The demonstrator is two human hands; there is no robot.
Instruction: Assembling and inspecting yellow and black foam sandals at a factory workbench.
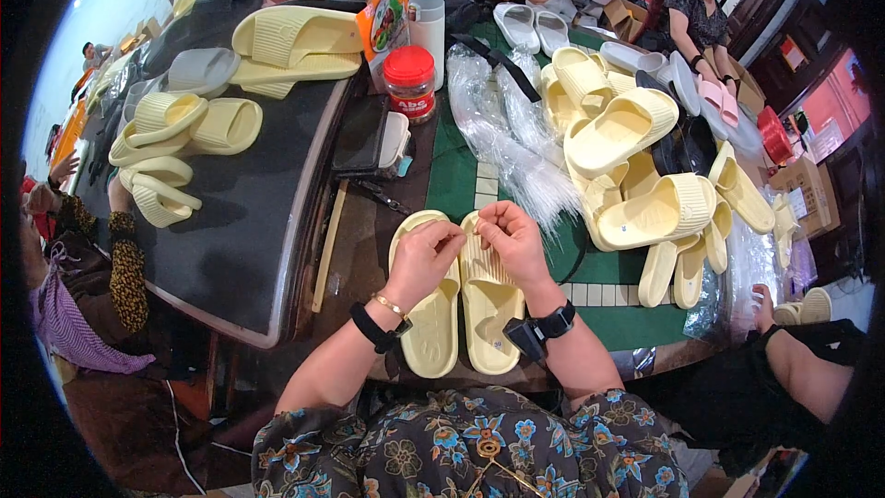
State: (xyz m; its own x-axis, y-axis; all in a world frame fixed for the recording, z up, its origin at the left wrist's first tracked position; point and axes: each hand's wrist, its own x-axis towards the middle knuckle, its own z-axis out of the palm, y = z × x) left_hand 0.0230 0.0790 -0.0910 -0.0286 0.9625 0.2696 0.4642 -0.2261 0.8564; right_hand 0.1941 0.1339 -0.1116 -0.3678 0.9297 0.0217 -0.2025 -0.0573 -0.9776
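Fingers of my left hand (421, 255) and right hand (513, 238) pinch at two yellow slippers (461, 314) lying side by side.

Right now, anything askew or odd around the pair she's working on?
Nothing damaged or spilled. The pair lies neatly side by side under both hands: left hand, right hand. Only the slide heap at right is jumbled, and clear bags sprawl loose across the table.
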